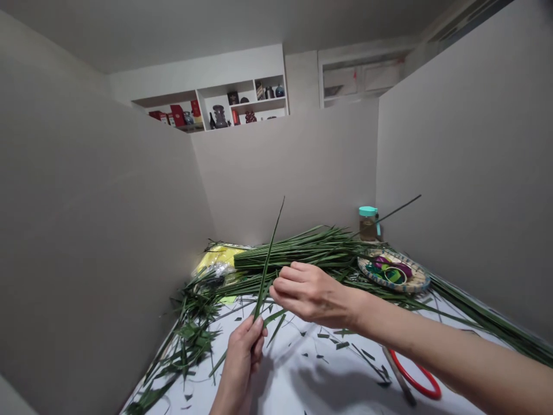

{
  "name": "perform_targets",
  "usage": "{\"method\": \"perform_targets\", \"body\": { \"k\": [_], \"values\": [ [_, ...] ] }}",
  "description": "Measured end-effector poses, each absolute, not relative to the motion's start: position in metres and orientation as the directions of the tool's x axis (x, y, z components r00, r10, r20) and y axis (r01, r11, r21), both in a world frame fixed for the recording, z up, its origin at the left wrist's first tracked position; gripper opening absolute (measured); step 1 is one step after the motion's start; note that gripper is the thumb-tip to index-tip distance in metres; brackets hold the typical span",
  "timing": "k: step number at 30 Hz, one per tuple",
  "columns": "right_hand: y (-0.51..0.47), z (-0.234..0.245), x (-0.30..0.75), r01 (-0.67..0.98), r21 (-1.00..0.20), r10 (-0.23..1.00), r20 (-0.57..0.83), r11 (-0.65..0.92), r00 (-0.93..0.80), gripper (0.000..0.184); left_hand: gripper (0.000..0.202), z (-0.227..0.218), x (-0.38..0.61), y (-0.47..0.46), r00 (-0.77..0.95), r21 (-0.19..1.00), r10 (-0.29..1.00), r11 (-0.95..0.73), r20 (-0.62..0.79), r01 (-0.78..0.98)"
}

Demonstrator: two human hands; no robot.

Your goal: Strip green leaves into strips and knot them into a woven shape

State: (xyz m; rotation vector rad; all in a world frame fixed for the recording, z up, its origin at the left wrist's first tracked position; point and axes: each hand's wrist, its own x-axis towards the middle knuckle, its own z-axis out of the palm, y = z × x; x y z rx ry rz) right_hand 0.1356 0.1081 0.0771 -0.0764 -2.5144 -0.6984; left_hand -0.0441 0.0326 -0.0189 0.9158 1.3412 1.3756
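My left hand (pixel 244 353) is closed in a pinch on the lower end of a long green leaf strip (pixel 268 253), which stands nearly upright with its tip high. My right hand (pixel 305 290) reaches in from the right, fingers curled around the same strip near its middle. Behind both hands lies a thick bundle of green leaves (pixel 311 248) across the white table (pixel 311 380).
Leaf scraps (pixel 190 334) litter the table's left side and front. A woven tray (pixel 395 272) with coloured rings sits at the right, a teal-lidded jar (pixel 368 223) behind it. Red-handled scissors (pixel 412 377) lie near my right forearm. A yellow bag (pixel 218 258) lies at the back left. Grey partition walls enclose the table.
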Motion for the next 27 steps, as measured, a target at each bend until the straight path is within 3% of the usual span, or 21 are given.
{"method": "perform_targets", "body": {
  "k": [4, 8, 11, 15, 22, 25, 27],
  "values": [
    [0.113, 0.081, 0.14, 0.217, 0.433, -0.012, 0.466, 0.875, -0.884, 0.032, 0.05, -0.018, -0.043, 0.031, -0.212, 0.982, 0.972, 0.069, -0.106, -0.173],
    [0.122, 0.086, 0.142, 0.314, 0.308, 0.18, 0.395, 0.898, -0.901, 0.025, 0.049, -0.017, -0.043, 0.031, -0.164, 0.978, 0.982, 0.063, -0.097, -0.201],
    [0.134, 0.093, 0.147, 0.369, 0.163, 0.32, 0.263, 0.915, -0.91, 0.015, 0.047, -0.016, -0.045, 0.032, -0.143, 0.973, 0.985, 0.06, -0.093, -0.221],
    [0.148, 0.101, 0.155, 0.33, 0.013, 0.328, 0.07, 0.944, -0.942, 0.017, 0.047, -0.017, -0.045, 0.032, -0.099, 0.962, 0.99, 0.067, -0.096, -0.265],
    [0.116, 0.079, 0.138, 0.369, 0.035, 0.353, 0.227, 0.929, -0.908, 0.017, 0.049, -0.019, -0.043, 0.033, -0.059, 0.953, 0.991, 0.096, -0.117, -0.288],
    [0.105, 0.071, 0.129, 0.37, 0.023, 0.355, 0.227, 0.929, -0.907, 0.021, 0.049, -0.018, -0.043, 0.034, -0.073, 0.958, 0.991, 0.09, -0.114, -0.273],
    [0.106, 0.07, 0.126, 0.432, -0.015, 0.425, 0.208, 0.902, -0.881, 0.016, 0.049, -0.019, -0.044, 0.034, -0.09, 0.963, 0.99, 0.084, -0.11, -0.255]
  ]
}}
